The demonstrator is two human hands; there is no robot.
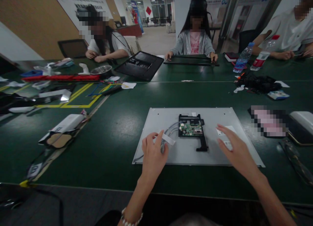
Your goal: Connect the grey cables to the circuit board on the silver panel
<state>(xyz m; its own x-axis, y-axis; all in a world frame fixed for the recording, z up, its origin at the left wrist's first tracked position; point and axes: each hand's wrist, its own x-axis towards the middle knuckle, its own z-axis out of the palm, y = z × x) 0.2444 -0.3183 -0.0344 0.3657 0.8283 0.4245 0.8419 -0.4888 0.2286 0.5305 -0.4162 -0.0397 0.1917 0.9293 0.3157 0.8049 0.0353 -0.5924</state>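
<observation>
Dark green table [117,121] filled the view, in a large bright hall where three other people were seated at its far edge. One grey panel [186,152] was laid flat on it, close to the near edge. One circuit board [191,128] was fixed at the panel's middle in one black bracket [202,145], whose foot ran toward the panel's near edge.

The left hand [153,156] was held over the panel's near left part. Its thumb and forefinger appeared to be pinched on one white flat strip [168,139], with the other fingers curled loosely. A bundle of grey wires [171,127] was led from the board's left side toward that strip; the strands could not be counted. The right hand [234,149] was spread over the panel's right part, fingers apart and gripping nothing, just beside two paper labels [223,131]. Whether the palm touched the panel could not be told.

The strip was judged to be light, limp and easily creased or torn, best taken near its free end with a gentle pinch. The panel was judged thin, stiff and smooth, likely slippery on the table, and best steadied by a flat palm or lifted by its edges. The board was judged fragile and best left untouched on its face.

Beyond the panel's far right corner, two plastic bottles [243,61] were lying.
</observation>
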